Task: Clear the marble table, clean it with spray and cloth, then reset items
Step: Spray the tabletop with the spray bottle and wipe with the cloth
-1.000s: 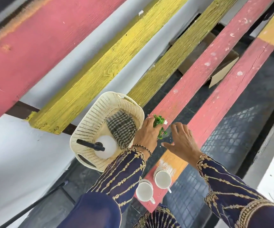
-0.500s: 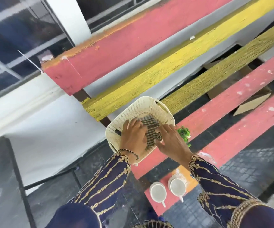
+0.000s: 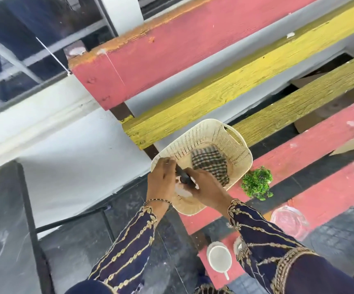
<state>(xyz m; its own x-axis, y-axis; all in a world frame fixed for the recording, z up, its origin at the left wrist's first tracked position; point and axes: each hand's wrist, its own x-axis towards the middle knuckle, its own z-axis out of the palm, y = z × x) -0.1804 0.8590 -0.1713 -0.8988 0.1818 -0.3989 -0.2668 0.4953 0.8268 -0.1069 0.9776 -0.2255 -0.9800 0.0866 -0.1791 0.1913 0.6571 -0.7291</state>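
With the right hand gripping the spray bottle and the left hand's hold unclear, a hasty lift could drag the basket off the slatted surface toward 7 o'clock.

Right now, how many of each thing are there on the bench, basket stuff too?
Basket: 1
Checked cloth: 1
Spray bottle: 1
Green plant: 1
White cups: 2, one half hidden
Clear glass: 1
Total: 7
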